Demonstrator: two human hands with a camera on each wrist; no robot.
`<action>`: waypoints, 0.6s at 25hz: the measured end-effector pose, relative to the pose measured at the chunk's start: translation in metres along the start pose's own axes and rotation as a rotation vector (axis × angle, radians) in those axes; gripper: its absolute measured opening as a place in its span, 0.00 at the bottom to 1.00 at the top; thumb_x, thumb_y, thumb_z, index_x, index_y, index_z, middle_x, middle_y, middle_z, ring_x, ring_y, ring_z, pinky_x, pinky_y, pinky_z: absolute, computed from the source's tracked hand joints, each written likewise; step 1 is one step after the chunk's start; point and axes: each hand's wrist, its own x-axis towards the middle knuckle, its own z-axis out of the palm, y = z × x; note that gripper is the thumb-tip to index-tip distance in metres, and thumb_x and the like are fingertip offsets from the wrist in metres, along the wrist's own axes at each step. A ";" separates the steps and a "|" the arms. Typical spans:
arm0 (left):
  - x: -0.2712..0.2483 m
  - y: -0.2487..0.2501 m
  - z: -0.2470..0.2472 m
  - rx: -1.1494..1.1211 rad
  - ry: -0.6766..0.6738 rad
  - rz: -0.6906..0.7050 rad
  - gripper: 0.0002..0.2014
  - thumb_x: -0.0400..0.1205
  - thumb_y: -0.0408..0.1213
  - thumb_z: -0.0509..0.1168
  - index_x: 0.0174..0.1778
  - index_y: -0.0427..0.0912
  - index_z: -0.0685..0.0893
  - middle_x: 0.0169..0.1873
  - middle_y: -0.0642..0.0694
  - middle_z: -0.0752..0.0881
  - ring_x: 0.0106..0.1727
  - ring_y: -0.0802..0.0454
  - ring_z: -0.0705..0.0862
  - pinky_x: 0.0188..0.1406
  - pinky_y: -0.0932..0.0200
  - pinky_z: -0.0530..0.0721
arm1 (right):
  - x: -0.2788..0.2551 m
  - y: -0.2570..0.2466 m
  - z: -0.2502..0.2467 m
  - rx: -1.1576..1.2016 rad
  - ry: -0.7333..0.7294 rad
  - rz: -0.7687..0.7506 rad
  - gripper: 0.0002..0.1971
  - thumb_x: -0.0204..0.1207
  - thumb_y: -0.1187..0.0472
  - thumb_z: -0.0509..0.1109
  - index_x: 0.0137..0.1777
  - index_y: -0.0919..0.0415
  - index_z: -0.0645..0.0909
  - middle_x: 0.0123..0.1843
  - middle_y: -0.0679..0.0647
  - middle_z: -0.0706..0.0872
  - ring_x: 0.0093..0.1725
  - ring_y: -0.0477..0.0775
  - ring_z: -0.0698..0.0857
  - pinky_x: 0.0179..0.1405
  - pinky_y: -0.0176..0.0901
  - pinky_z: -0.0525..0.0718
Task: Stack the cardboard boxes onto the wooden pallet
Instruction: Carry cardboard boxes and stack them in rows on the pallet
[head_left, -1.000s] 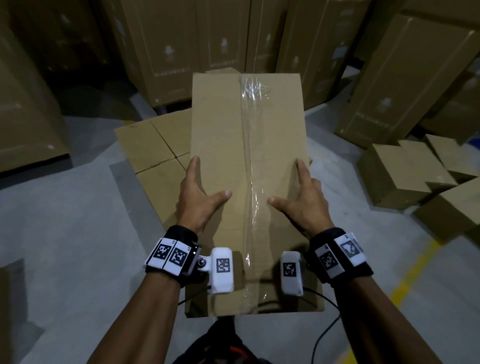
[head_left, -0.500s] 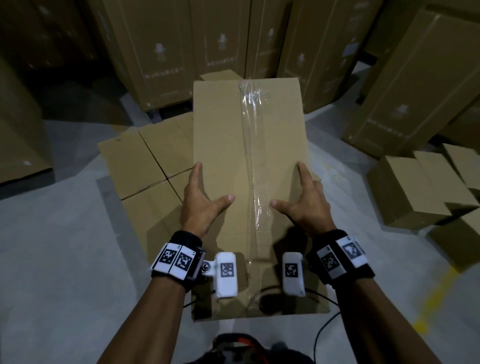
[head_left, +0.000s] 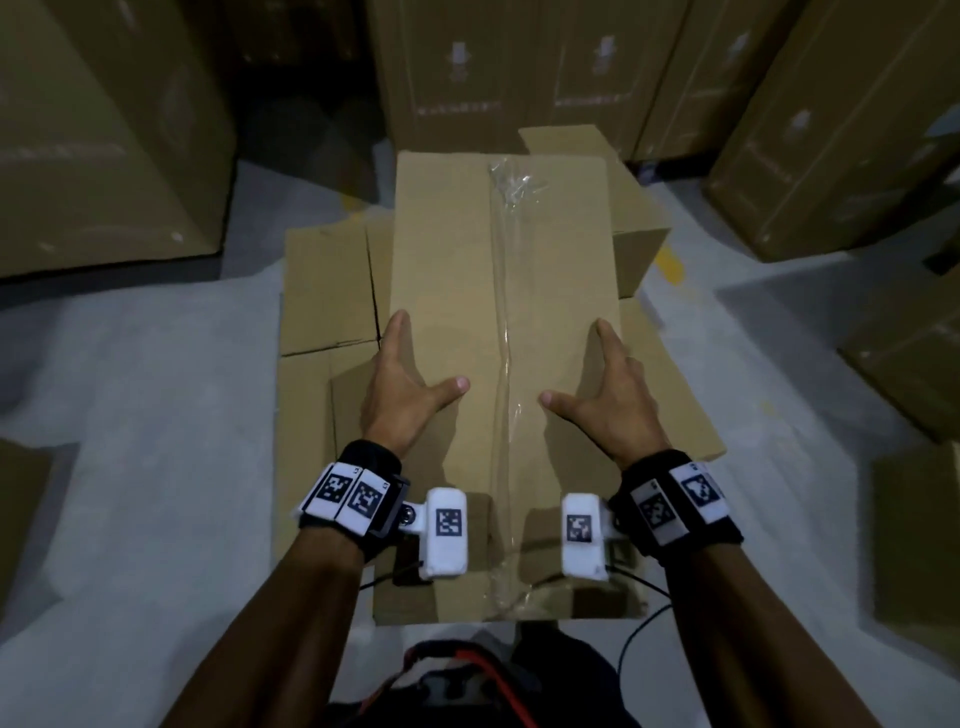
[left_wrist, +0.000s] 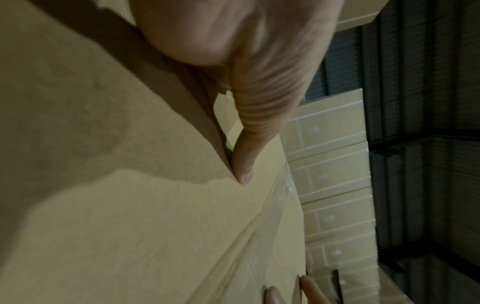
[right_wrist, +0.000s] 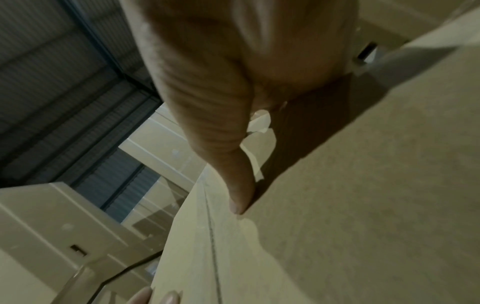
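Around the edges, from 9 through 12 to 3 o'clock: tall printed cartons (head_left: 524, 78) walling off a grey concrete floor (head_left: 135, 405), loose small boxes (head_left: 914, 358) at 3. Dead centre on the floor, low stack of cardboard boxes (head_left: 327, 291), tops seamed and butted together; pallet under them can't be seen.

Long carried box (head_left: 447, 291) sits above that stack, running 6 to 12, clear tape strip (head_left: 501, 322) down its middle, crinkled at the far end. Whether its underside touches the stack — can't tell.

Left hand (head_left: 402, 395) on the box's 9 o'clock edge: fingers dropped over the side, thumb (left_wrist: 242, 162) splayed flat across the top toward the tape, so it's clamped round the edge. Right hand (head_left: 605, 402) mirrors it on the 3 o'clock edge, thumb (right_wrist: 240, 191) pressed on the top face just short of the tape. Both thumbs apart, tape between them.

Black wristbands (head_left: 358, 499) with white coded tags, small white camera pods (head_left: 447, 525) hanging inboard over the near end.
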 end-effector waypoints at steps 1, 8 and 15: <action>0.003 0.006 0.011 -0.003 0.031 -0.027 0.54 0.70 0.37 0.83 0.87 0.55 0.56 0.85 0.54 0.61 0.78 0.63 0.59 0.73 0.63 0.60 | 0.016 0.003 -0.009 0.000 -0.037 -0.025 0.55 0.69 0.46 0.83 0.87 0.36 0.48 0.86 0.58 0.60 0.83 0.62 0.64 0.77 0.54 0.68; 0.024 0.017 0.055 0.050 0.126 -0.123 0.54 0.71 0.39 0.82 0.87 0.55 0.55 0.85 0.54 0.60 0.83 0.56 0.59 0.73 0.62 0.60 | 0.091 0.024 -0.028 0.005 -0.199 -0.083 0.56 0.69 0.47 0.84 0.87 0.36 0.47 0.87 0.56 0.59 0.83 0.63 0.63 0.77 0.55 0.68; 0.063 0.003 0.069 0.067 0.107 -0.213 0.55 0.71 0.41 0.82 0.87 0.57 0.53 0.86 0.52 0.58 0.84 0.51 0.59 0.73 0.57 0.61 | 0.136 0.027 -0.018 -0.012 -0.260 -0.029 0.56 0.68 0.47 0.84 0.86 0.33 0.47 0.87 0.55 0.57 0.83 0.65 0.64 0.78 0.62 0.70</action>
